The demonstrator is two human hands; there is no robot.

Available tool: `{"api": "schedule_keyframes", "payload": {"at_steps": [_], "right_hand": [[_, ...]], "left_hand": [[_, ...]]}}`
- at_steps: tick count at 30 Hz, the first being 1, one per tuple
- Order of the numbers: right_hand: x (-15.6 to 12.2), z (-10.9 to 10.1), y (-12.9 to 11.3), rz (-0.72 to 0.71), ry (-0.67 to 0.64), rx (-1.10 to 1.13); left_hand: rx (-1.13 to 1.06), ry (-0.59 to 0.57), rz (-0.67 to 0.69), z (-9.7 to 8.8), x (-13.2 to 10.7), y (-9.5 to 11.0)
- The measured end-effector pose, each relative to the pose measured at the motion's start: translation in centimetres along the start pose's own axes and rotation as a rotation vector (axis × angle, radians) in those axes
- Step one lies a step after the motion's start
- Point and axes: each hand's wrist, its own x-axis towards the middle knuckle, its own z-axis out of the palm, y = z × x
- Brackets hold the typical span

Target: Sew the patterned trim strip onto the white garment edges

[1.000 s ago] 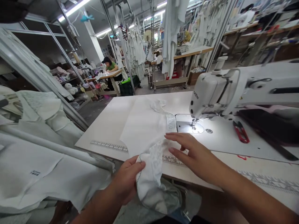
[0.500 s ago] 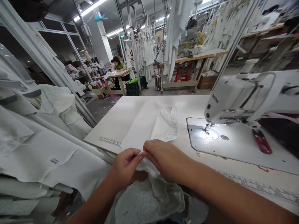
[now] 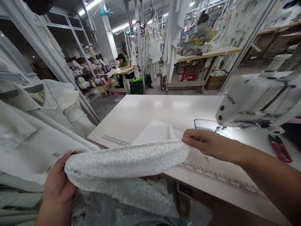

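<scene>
Over a white sewing table (image 3: 164, 106) in a garment workshop, a white Brother sewing machine (image 3: 249, 103) stands at right, with red-handled thread snips (image 3: 279, 149) beside it. A pale lace-patterned fabric band (image 3: 124, 161) stretches above the table's front edge between two well-separated hands: the left hand (image 3: 56, 191) grips it from beneath, the right hand (image 3: 209, 144) pinches its far end.

Ceiling strip lights (image 3: 90, 7) shine over hanging white garments (image 3: 151, 47) and workbenches (image 3: 209, 53).
</scene>
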Motion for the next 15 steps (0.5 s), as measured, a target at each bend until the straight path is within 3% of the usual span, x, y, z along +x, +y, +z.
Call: {"api": "schedule_keyframes", "payload": {"at_steps": [4,10,15], "right_hand": [[-0.8,-0.1,0.2,0.079,-0.037,0.191],[-0.6,0.2,0.0,0.145,0.01,0.233],[-0.2,0.4,0.3,0.156,-0.011,0.2]], "left_hand": [[-0.028,-0.002,-0.106,-0.7,1.3,-1.3],[-0.004,0.036,-0.146,-0.2,2.0,-1.8],[-0.023,0.036,-0.088,-0.1,2.1,-2.0]]}}
